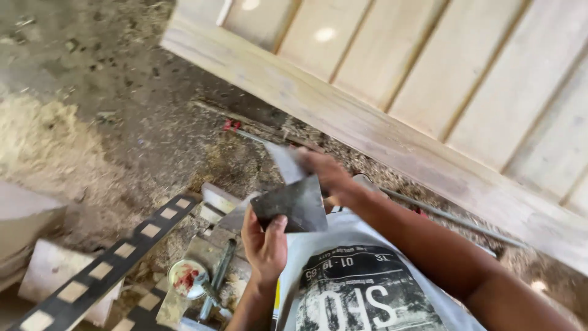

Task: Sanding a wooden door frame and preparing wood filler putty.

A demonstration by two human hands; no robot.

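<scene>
I see my white shirt (361, 288) at the bottom, closest to me. Just left of the shirt, low on the floor, sits a small round tin (187, 277) with something red and white inside; I cannot tell what it is. Beside the tin lies a dark metal rod (215, 276). Left of that runs a black strip with pale squares (116, 257).

My left hand (264, 243) is closed around the bottom edge of a dark flat sheet (291, 205), thumb on top. The sheet is up in the air, just above the shirt. My right hand (326, 175) is right behind the sheet and grips a pale grey piece (283, 162). This part is blurry, so it may be paper, and I cannot tell if the two pieces touch.

Past the hands, the dirt floor (92, 73) has sawdust (37, 135) on it. A thin metal bar (447, 217) lies near the big wooden panel (429, 79), which is farthest from the shirt.
</scene>
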